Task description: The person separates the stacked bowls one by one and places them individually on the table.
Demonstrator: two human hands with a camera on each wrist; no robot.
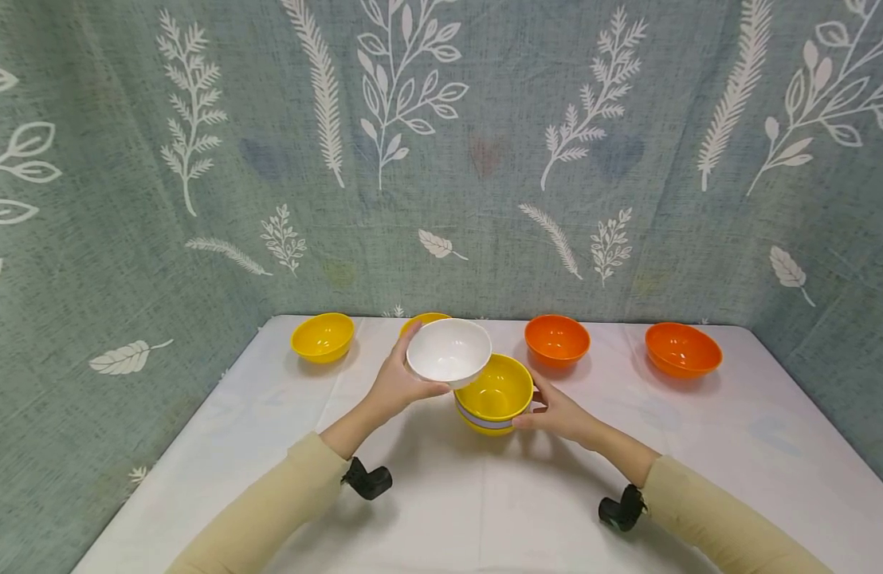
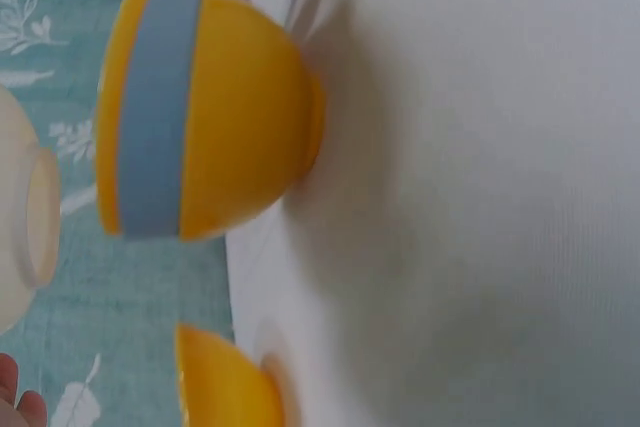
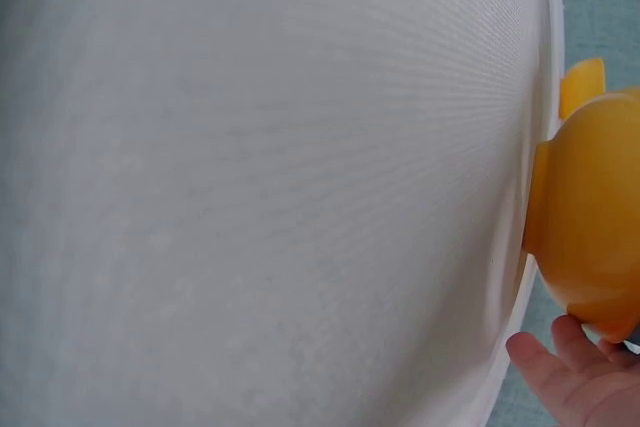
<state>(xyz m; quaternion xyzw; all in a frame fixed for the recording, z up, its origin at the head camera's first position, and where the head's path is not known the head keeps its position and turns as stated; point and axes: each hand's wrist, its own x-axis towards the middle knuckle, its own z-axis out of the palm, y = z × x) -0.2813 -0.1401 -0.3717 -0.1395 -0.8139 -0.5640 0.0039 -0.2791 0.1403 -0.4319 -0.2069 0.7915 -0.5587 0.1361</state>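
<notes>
My left hand (image 1: 402, 381) grips a white bowl (image 1: 449, 351) by its left side, thumb below and fingers at the rim, raised above the table. Just right of it and lower, my right hand (image 1: 562, 410) holds the right side of a nested stack: a yellow bowl (image 1: 496, 389) on top, a blue-grey bowl (image 2: 157, 112) between, and a yellow bowl (image 2: 245, 117) at the bottom. In the left wrist view a gap separates the white bowl (image 2: 15, 207) from the stack. The right wrist view shows my right fingers at the edge of a yellow bowl (image 3: 595, 207).
Along the back of the white-covered table (image 1: 441, 510) stand a yellow bowl (image 1: 323, 338) at left, another yellow bowl (image 1: 425, 317) partly hidden behind the white one, and two orange bowls, one (image 1: 557, 341) right of centre and one (image 1: 682, 351) farther right. A patterned curtain (image 1: 484, 159) hangs behind.
</notes>
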